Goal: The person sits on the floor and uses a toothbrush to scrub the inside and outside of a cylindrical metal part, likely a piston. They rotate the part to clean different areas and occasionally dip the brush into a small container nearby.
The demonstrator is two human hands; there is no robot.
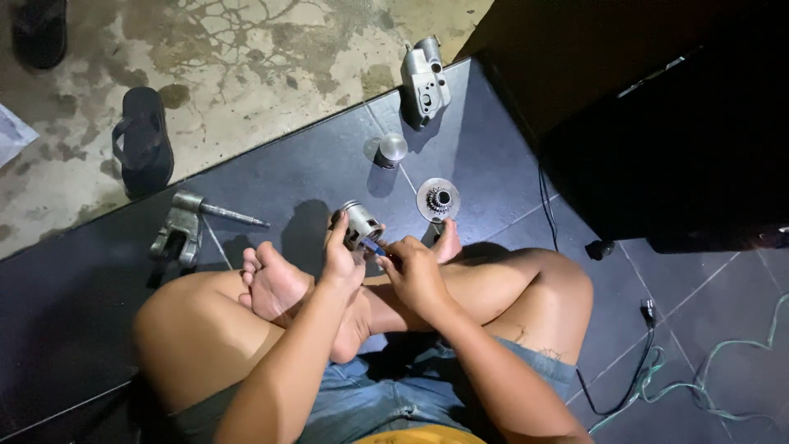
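Piston: a short metal cylinder [362, 223], held above the crossed legs, just ahead of the bare feet, crown tilted up and away from the person.
Left hand: the left hand [341, 261] is closed around the piston's lower skirt, fingers curled up its side, steadying it.
Right hand: the right hand [413, 270] is pinched shut on a small blue-tipped tool [374, 245], its point touching the piston's side near the skirt.
Doing it well: to my eye the work wants a firm, unmoving cradle from the left hand and short, light strokes from the tool, kept flat to the wall so the smooth metal is not scored.
Piston surface: dull silver, machined, with fine grooves ringing the upper part; it catches a soft glare.
Second cylinder: another shiny round part [392, 150] stands upright on the dark tile, well apart.
Gear disc: a flat round plate with a toothed hub [437, 200] lies near the right foot.
Castings: a grey forked bracket with a shaft [186, 227] lies left; a pale housing [424, 80] rests at the tile edge.
Floor: matte dark tiles [288, 173] meet stained, cracked concrete [246, 49].
Cables: black and green cords [649, 378] trail on the right.
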